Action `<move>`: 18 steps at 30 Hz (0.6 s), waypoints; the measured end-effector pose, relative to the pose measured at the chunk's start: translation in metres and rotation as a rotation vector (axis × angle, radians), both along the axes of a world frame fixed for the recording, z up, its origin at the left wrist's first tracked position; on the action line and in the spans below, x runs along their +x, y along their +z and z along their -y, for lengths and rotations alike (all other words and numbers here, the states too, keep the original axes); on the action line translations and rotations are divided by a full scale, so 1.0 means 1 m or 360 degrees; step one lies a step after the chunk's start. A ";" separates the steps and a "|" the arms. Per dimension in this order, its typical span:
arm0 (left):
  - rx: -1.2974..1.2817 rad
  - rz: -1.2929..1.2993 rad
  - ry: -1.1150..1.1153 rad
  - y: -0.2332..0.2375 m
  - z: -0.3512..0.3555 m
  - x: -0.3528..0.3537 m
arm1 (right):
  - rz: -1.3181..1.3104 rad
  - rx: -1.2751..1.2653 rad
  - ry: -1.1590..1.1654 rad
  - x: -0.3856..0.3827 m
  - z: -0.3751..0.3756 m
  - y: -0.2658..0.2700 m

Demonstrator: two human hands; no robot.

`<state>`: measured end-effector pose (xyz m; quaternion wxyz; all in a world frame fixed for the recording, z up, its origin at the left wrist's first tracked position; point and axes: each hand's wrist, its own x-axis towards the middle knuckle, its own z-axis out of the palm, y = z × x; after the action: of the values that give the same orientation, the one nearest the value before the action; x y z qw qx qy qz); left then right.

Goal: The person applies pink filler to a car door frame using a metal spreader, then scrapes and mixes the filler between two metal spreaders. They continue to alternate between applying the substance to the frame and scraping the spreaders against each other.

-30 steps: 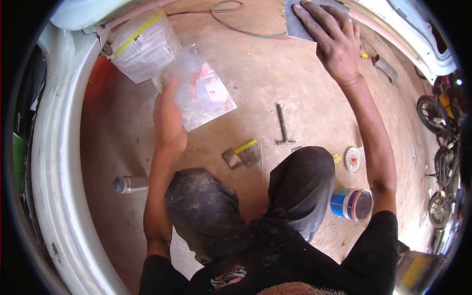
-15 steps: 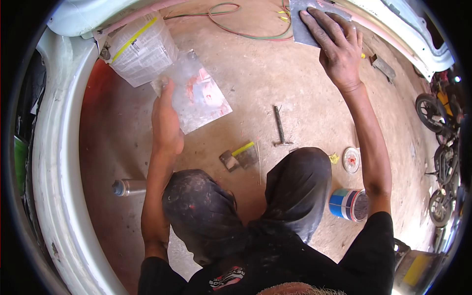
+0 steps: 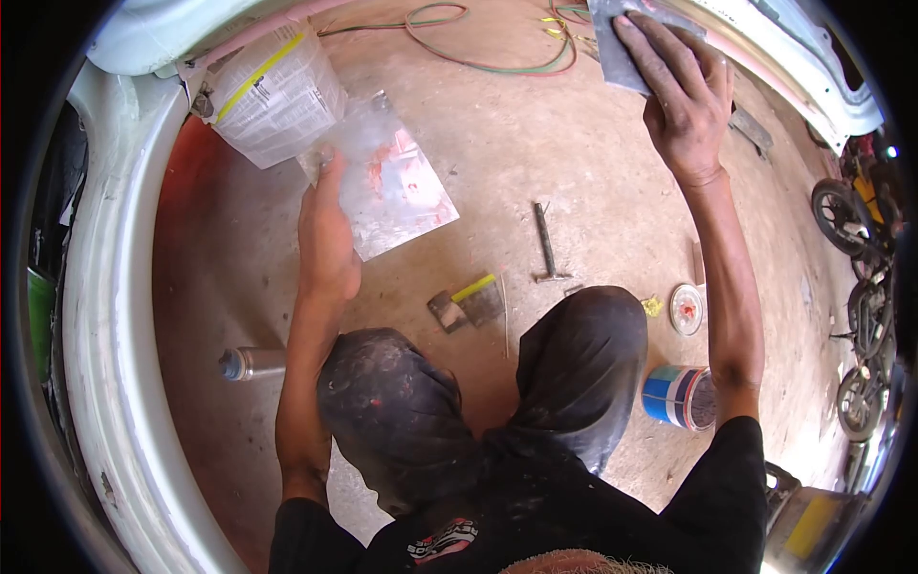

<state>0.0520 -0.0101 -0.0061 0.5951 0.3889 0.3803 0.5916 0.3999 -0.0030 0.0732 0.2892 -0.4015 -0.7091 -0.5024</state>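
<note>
My left hand (image 3: 326, 234) grips the near-left edge of a flat metal mixing plate (image 3: 397, 196), thumb on top. White and pinkish-red smears of paste cover the plate's face. At the upper right, my right hand (image 3: 681, 120) is closed on a thin grey spreader sheet (image 3: 620, 57), fingers laid along its top and the thumb out of sight. The sheet overlaps the edge of a pale car body panel (image 3: 784, 57) that carries a pinkish band.
On the concrete floor lie a hammer (image 3: 545, 244), scraper pieces (image 3: 469, 304), a spray can (image 3: 253, 364), a paint tin (image 3: 679, 397) and a round lid (image 3: 686, 309). A newspaper-covered part (image 3: 277, 96) hangs upper left by the door frame (image 3: 115, 287). Hoses (image 3: 478, 67) curl behind; motorcycles (image 3: 861, 306) stand right.
My right hand and the grey spreader sheet have shifted right along the panel edge. The left hand with the mixing plate has moved very slightly right.
</note>
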 end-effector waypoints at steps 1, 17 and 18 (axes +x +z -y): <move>-0.0001 -0.0001 -0.0023 0.001 0.001 0.000 | 0.0033 0.0052 -0.0001 -0.001 -0.003 0.003; -0.0266 0.0756 -0.0669 -0.002 -0.008 0.013 | -0.1236 -0.1211 0.1204 -0.115 0.062 -0.033; -0.0251 0.0928 -0.0800 -0.009 -0.015 0.013 | -0.1081 -0.1293 0.1234 -0.126 0.067 -0.032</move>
<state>0.0649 0.0045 -0.0152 0.8327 0.2386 0.1324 0.4819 0.2744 -0.0705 0.0409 0.4824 -0.3305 -0.8050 0.1006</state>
